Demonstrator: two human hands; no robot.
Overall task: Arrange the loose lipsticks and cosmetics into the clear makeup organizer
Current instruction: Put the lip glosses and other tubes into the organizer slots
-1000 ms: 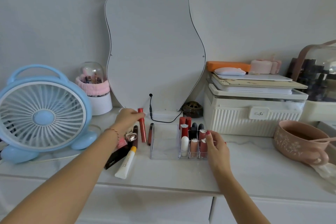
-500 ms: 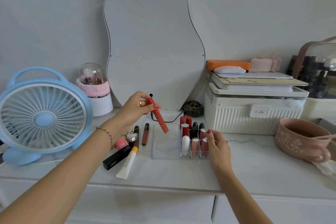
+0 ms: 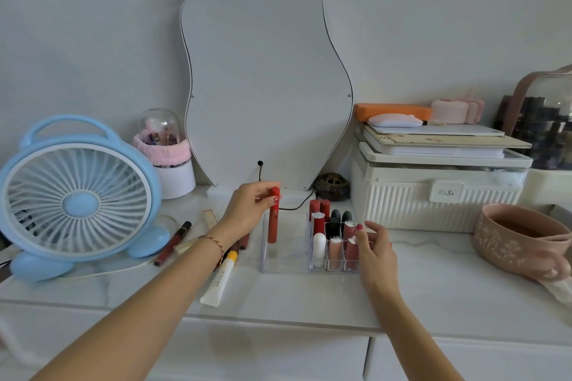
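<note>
The clear makeup organizer (image 3: pixel 280 267) stands on the white dresser top in front of the mirror. Its right grid holds several upright lipsticks (image 3: pixel 319 219). My left hand (image 3: pixel 247 210) pinches the cap of a long red lip gloss tube (image 3: pixel 273 224), held upright with its lower end inside the organizer's open left compartment. My right hand (image 3: pixel 376 249) rests against the organizer's right side, fingers touching the front lipsticks. Loose items lie left of the organizer: a white tube with a yellow cap (image 3: pixel 220 278), a dark red lip gloss (image 3: pixel 173 243) and more partly hidden under my left wrist.
A blue desk fan (image 3: pixel 77 198) stands at the left with its cord running along the top. A pear-shaped mirror (image 3: pixel 266 77) leans on the wall. A white storage box (image 3: pixel 433 192) and a pink mug (image 3: pixel 520 240) stand to the right.
My left hand lifted the red lip gloss from the loose pile, carried it right, turned it upright and lowered it into the organizer's left compartment. The right hand stayed at the organizer.
</note>
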